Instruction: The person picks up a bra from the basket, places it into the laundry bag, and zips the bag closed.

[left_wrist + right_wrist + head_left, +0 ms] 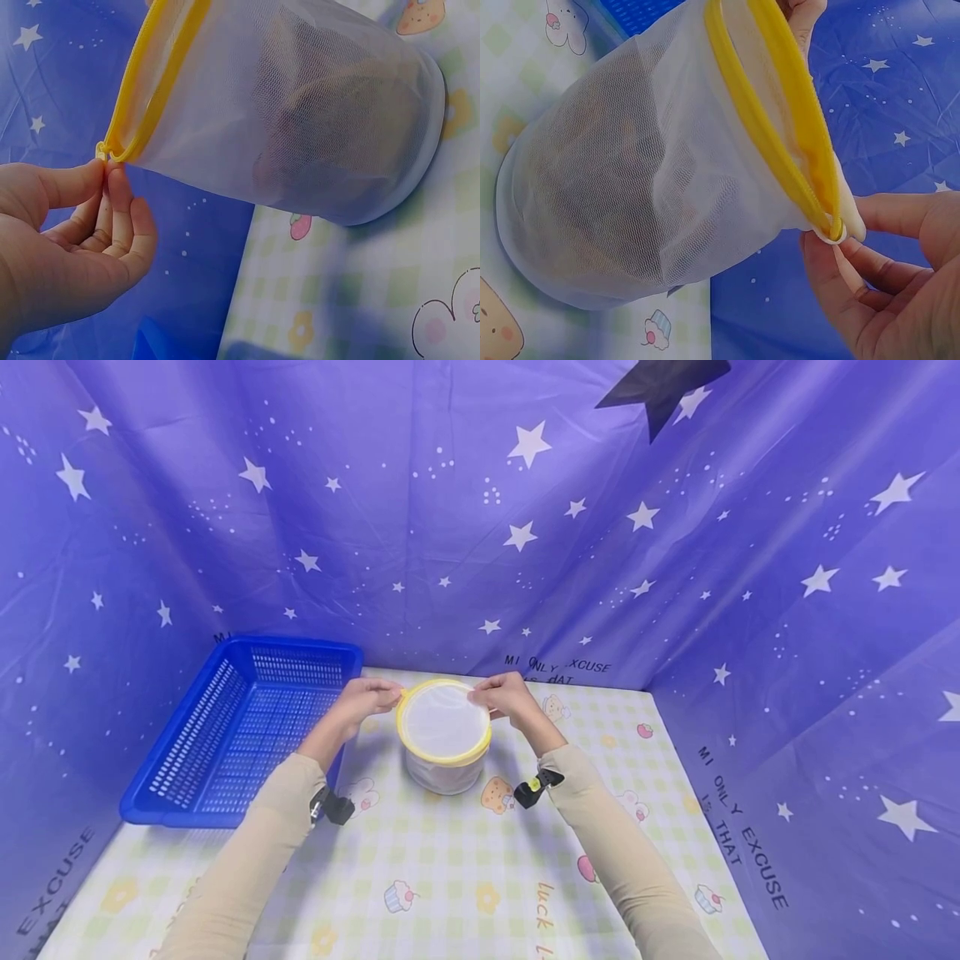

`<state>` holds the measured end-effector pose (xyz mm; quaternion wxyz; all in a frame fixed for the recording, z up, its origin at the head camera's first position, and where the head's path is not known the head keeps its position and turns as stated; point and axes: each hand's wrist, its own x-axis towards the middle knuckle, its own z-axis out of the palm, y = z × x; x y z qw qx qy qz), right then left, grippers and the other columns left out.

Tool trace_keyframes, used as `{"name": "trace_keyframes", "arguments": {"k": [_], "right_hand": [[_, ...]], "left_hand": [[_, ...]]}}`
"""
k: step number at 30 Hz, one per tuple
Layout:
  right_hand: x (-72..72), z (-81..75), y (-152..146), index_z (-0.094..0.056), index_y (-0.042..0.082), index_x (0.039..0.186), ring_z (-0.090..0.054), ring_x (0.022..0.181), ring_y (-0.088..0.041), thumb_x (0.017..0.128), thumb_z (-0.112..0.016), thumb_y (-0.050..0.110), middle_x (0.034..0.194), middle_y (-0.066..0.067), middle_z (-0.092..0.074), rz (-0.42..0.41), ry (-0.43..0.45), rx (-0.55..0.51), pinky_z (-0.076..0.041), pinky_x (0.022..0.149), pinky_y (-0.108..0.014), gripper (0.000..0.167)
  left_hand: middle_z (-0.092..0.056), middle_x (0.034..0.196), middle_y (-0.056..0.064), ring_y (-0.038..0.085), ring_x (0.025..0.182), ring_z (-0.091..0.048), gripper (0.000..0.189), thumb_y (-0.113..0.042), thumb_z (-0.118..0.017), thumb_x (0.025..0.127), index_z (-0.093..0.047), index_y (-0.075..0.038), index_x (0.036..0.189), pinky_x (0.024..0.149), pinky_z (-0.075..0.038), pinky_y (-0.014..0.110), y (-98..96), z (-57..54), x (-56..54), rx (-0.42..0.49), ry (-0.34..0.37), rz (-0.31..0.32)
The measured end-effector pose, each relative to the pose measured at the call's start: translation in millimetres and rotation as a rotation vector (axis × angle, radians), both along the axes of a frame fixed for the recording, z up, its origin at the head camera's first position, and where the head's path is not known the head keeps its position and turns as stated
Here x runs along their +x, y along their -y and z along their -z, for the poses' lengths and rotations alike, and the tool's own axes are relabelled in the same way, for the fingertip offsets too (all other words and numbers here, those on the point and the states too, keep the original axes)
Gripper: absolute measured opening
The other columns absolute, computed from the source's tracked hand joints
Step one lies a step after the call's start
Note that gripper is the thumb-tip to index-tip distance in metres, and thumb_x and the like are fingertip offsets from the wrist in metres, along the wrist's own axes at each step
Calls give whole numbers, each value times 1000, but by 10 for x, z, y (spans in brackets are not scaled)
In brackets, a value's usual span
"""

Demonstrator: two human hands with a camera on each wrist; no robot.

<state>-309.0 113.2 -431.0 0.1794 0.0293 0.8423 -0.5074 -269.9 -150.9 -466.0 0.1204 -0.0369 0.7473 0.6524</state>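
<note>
A round white mesh laundry bag (447, 777) with a yellow zip (160, 94) around its top stands on the tablecloth. Something brownish shows dimly through the mesh; its kind cannot be made out. At the bag's left edge my left hand (363, 701) pinches the small zip pull (102, 152) between thumb and index finger. On the opposite side, my right hand (900, 277) pinches the bag's edge by the end of the zip. In the right wrist view the two yellow zip bands stand apart, with a gap between them. The white lid (446, 720) lies over the top.
A blue plastic basket (142, 802) with slotted walls stands left of the bag, close to my left forearm. The checked tablecloth (442, 918) extends in front and to the right. A purple star-patterned curtain (465, 510) hangs behind and along both sides.
</note>
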Motion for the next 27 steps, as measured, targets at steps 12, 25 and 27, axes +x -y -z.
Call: {"name": "trace_keyframes", "arguments": {"k": [12,25,27], "right_hand": [[-27,15,8,-74,0,110,-67,80,-17,89,-78,18,115,-16,-72,4,-16,20,-64,73,-35,28],[-43,22,8,-75,0,109,-66,78,-15,87,-79,15,117,-17,-72,25,-20,19,-63,73,-34,27],[-44,19,5,-75,1,110,-66,79,-16,87,-79,15,119,-17,-72,28,-14,24,-63,74,-34,27]], "left_hand": [[-63,133,27,36,124,-62,34,-9,-59,101,-58,9,130,112,-49,44,-30,-19,22,-20,0,-7],[-66,130,24,23,109,-66,31,-8,-60,99,-61,8,126,111,-50,44,-84,-19,18,-35,2,-50],[-66,129,23,20,106,-67,30,-8,-61,99,-62,7,125,111,-50,44,-82,-13,19,-39,7,-60]]}}
